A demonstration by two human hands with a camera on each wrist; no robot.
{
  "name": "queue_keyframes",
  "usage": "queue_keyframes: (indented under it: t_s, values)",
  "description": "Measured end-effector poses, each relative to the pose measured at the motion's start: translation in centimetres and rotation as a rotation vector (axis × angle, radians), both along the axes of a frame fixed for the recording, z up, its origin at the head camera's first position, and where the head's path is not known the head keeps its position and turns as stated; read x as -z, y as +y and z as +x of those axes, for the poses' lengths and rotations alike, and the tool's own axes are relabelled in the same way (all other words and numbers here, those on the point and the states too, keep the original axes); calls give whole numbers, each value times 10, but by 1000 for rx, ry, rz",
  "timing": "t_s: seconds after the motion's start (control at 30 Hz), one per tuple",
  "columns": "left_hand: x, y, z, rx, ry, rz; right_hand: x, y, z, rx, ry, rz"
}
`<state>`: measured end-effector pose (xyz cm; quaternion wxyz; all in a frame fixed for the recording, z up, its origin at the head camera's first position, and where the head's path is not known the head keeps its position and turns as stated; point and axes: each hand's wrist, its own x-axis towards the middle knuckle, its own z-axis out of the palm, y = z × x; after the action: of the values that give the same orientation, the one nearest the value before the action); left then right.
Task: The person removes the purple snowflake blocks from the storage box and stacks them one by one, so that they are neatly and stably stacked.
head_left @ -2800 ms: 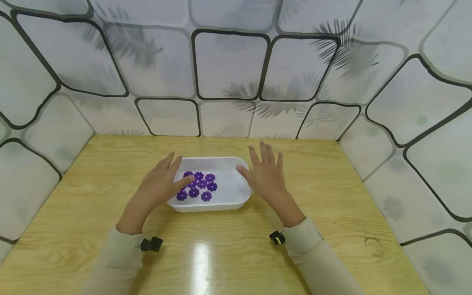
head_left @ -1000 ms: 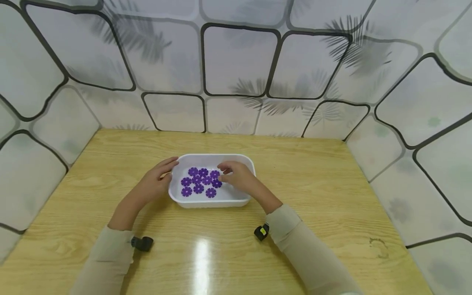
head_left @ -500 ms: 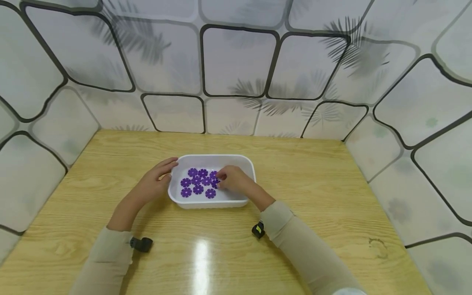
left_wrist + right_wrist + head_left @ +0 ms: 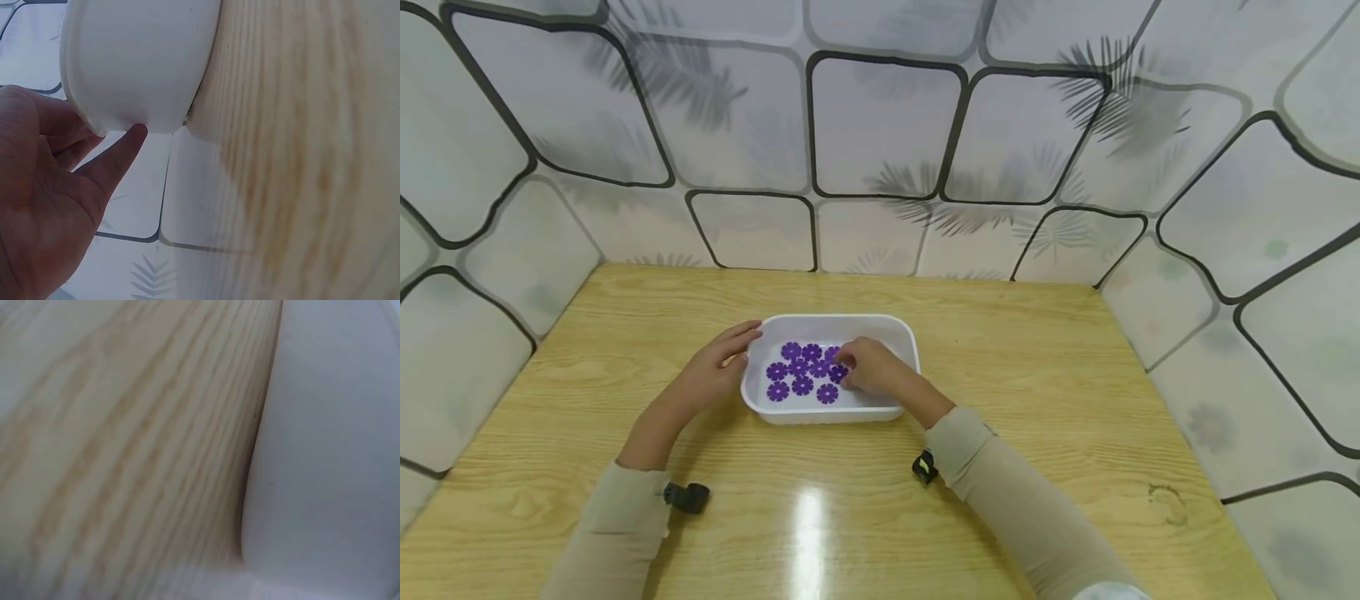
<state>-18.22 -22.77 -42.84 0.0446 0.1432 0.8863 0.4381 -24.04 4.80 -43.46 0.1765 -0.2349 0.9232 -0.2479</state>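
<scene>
The table (image 4: 1037,358) is stripy yellow wood. Behind the table is a pale back wall (image 4: 887,125) with black and gray outlines and gray leaves (image 4: 1093,92). A left wall (image 4: 535,242) and a right wall (image 4: 1210,383) stand beside the table. A bright shine (image 4: 808,533) is on the table's near part, a curvy dark mark (image 4: 1182,504) by its right edge.

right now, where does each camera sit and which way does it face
Head: worn on the head, looking forward and down at the white tray, purple flower pieces, table and patterned wall; the left hand, right hand and sleeves show.
Left wrist: worn there, facing the white tray's outer side and the table; the left hand shows.
Right wrist: worn there, facing the white tray's outer side and the table; no hand shows.
Shared: head and left wrist views both show the left hand at the white tray.
</scene>
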Motion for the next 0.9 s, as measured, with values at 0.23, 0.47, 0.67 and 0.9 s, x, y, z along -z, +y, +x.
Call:
queue_keyframes:
  t_s: [0.23,0.47,0.67,0.9]
  values:
    - [1,0,0,-6,-2,6,2,-1,0,-4,1,-10]
    - [1,0,-1,-5,2,-18,0,0,1,8,-9,-25]
    - [0,0,0,-4,-6,-33,-1,0,1,-1,11,-13]
    - [1,0,0,8,-1,-25,-2,1,4,-9,24,31]
